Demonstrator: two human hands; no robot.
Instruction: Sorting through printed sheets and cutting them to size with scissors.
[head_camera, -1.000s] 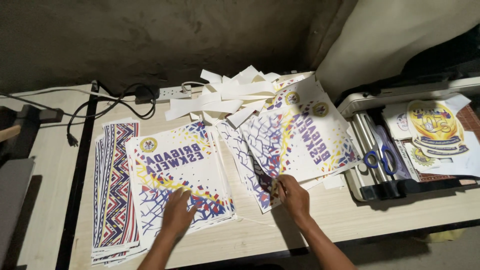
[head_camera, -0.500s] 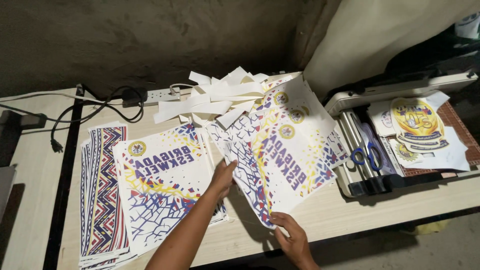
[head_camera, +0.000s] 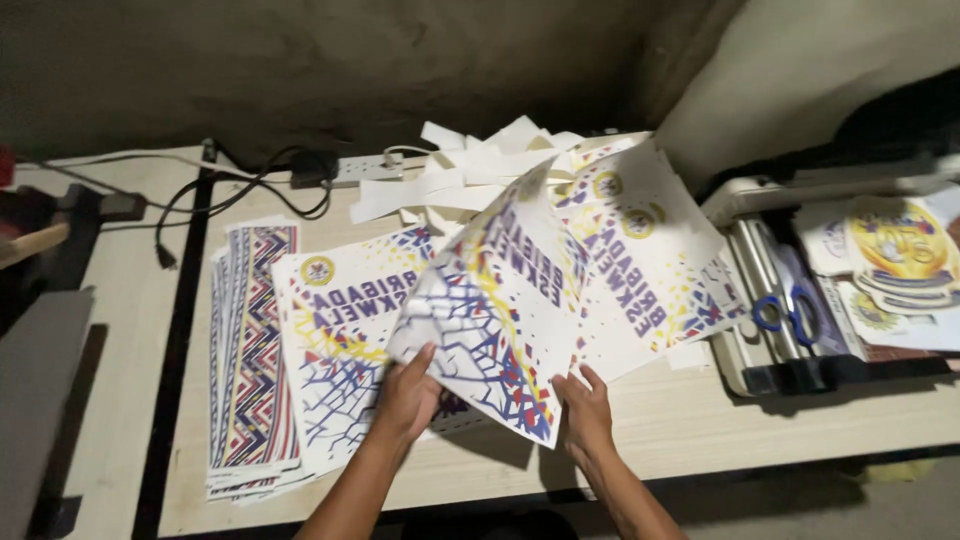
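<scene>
I hold one printed sheet, white with blue, yellow and red shard patterns, lifted and tilted above the wooden table. My left hand grips its lower left edge. At its lower right corner is my right hand, pinching that edge. Below and to the left lies a stack of similar printed sheets flat on the table. Another pile of the same prints lies to the right, partly under the lifted sheet.
A stack of zigzag-patterned sheets lies at the left. White paper offcuts pile at the back beside a power strip with black cables. Blue-handled scissors rest on a machine at right, next to round-emblem prints.
Both hands have taken hold of a printed sheet from the right pile and raised it, swinging it leftward over the table; the left hand moved from the left stack to the sheet's edge.
</scene>
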